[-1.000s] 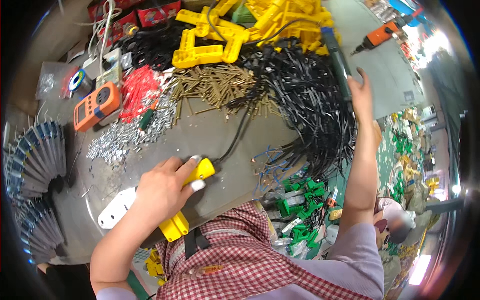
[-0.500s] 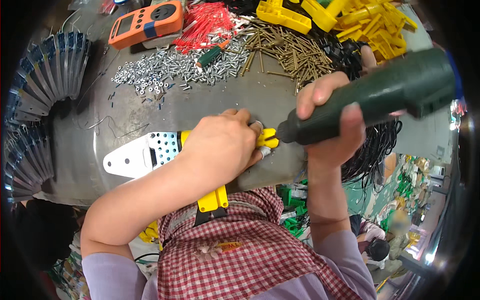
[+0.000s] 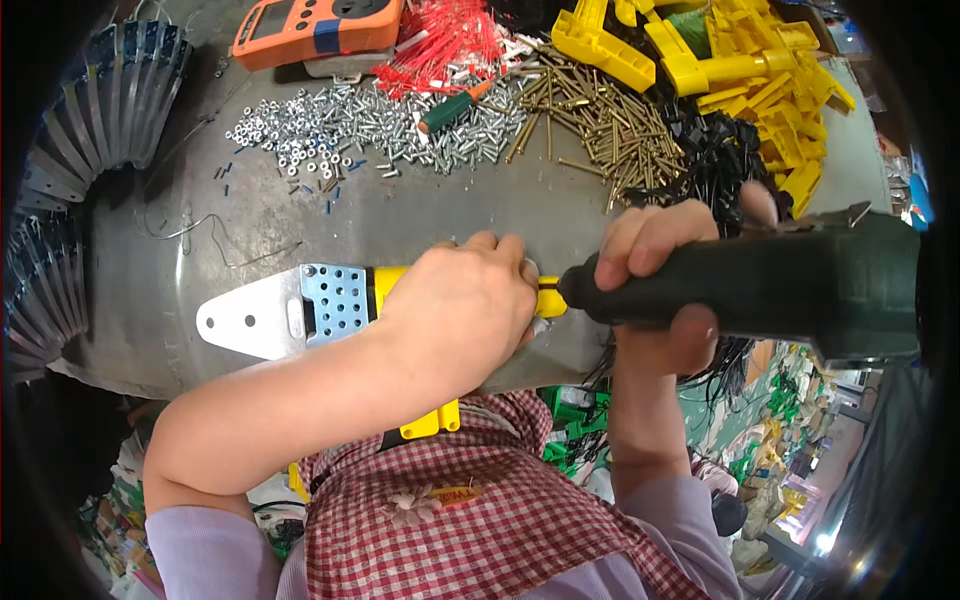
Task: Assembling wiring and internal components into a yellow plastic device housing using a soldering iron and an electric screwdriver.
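My left hand (image 3: 465,305) is closed over a yellow plastic piece (image 3: 389,285), pressing it to the bench. From the piece's left side sticks out a metal plate (image 3: 338,300) full of holes, with a white tapering end (image 3: 250,318). My right hand (image 3: 655,250) wraps round a dark green power screwdriver (image 3: 780,290), held level. Its thin bit reaches into the piece's yellow right end (image 3: 550,300). My left fingers hide most of the middle of the piece.
Behind my hands lie heaps of silver screws (image 3: 390,125), brass-coloured long screws (image 3: 620,140) and red-and-white wires (image 3: 440,45). A green-handled screwdriver (image 3: 450,110) rests on the silver screws. An orange meter (image 3: 315,32), yellow plastic parts (image 3: 770,90) and rows of metal plates (image 3: 120,90) surround the bench (image 3: 240,210).
The power screwdriver has swung from slanting up to the right to nearly level, and its bit now lines up with the yellow end. The view has shifted slightly.
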`<state>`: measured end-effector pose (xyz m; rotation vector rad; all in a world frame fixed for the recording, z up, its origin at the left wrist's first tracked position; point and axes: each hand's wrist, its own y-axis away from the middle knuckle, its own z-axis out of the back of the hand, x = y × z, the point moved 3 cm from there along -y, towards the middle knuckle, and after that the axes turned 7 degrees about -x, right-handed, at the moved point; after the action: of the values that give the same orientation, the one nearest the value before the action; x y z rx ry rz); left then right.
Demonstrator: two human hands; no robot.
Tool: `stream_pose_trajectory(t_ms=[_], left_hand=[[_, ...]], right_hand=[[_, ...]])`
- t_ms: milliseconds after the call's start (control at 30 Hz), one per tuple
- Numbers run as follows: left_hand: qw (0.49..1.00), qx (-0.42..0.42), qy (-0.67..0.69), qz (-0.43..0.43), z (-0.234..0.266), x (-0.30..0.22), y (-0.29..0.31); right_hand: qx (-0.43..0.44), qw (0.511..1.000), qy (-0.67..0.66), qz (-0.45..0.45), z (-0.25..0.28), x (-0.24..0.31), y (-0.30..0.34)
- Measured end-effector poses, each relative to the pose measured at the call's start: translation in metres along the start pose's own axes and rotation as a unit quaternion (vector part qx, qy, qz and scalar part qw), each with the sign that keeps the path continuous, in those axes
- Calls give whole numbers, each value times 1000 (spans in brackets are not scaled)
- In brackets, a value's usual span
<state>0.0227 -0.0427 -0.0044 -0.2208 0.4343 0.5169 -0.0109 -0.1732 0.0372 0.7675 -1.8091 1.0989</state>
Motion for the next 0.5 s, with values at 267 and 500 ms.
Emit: stream_pose_trajectory(t_ms=[267,500], left_hand=[[1000,-27,-8,-5,0,-1,2],[1000,-21,-3,4,0,-2,2]], right_hand=[[182,980,-66,40,0,-11,0],[213,972,-94,-3,-8,-8,2]])
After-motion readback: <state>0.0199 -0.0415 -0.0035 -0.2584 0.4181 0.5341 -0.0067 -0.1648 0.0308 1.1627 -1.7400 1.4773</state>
